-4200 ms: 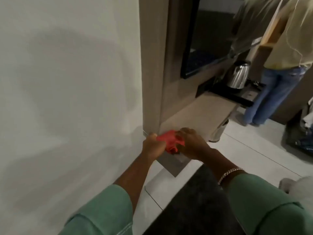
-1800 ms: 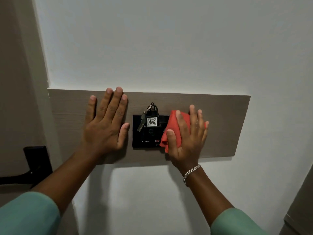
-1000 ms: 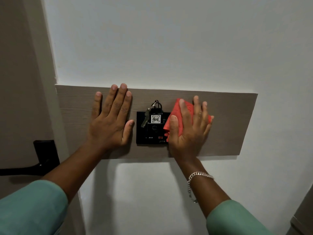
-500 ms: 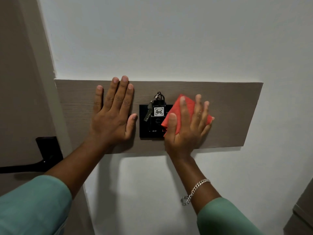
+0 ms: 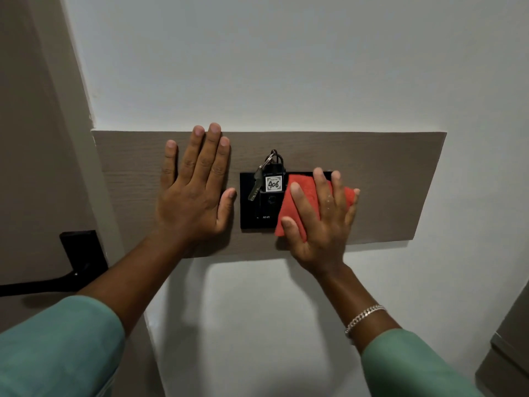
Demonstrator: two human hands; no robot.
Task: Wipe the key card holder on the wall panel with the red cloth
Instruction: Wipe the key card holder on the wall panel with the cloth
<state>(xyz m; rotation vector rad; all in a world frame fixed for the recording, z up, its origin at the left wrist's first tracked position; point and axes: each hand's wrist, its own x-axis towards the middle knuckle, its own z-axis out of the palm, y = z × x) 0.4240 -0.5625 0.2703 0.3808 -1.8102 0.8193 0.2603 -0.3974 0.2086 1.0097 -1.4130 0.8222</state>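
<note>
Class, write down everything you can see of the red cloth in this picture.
The red cloth looks like a soft, finely textured fabric, folded into a flat pad. The right hand presses it open-palmed against the right part of the black key card holder, fingers spread over it. Its corners show beyond the fingers; the rest is hidden.

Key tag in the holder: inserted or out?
Inserted: the key tag labelled 406 stands in the black key card holder, key hanging beside it.
</note>
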